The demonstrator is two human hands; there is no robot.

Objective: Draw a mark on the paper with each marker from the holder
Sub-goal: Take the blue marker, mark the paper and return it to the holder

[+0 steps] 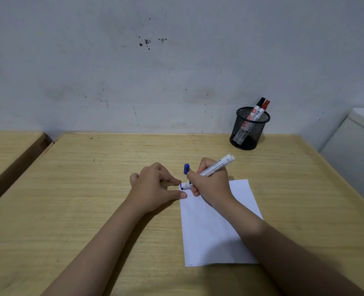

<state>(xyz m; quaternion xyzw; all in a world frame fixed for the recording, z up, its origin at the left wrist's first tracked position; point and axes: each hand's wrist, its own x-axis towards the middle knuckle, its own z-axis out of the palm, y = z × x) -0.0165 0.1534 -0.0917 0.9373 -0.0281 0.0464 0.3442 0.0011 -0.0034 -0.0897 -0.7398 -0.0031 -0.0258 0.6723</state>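
The right hand [211, 184] gripped the blue marker [211, 170], its long axis slanting down-left, tip touching the paper [208, 231] at its far-left corner. The left hand [155, 186], holding nothing, pinned that corner; the blue cap [186, 168] stood just beyond

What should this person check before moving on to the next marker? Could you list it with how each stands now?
1. Blue marker gripped in right hand: ok.
2. Tip on the paper: ok, at its far left corner.
3. Left hand steadying the paper: ok, fingers at the edge.
4. Blue mark finished: cannot tell.
5. Blue cap within reach: ok, on the desk behind the hands.
6. Markers left in the holder: ok, black and red.
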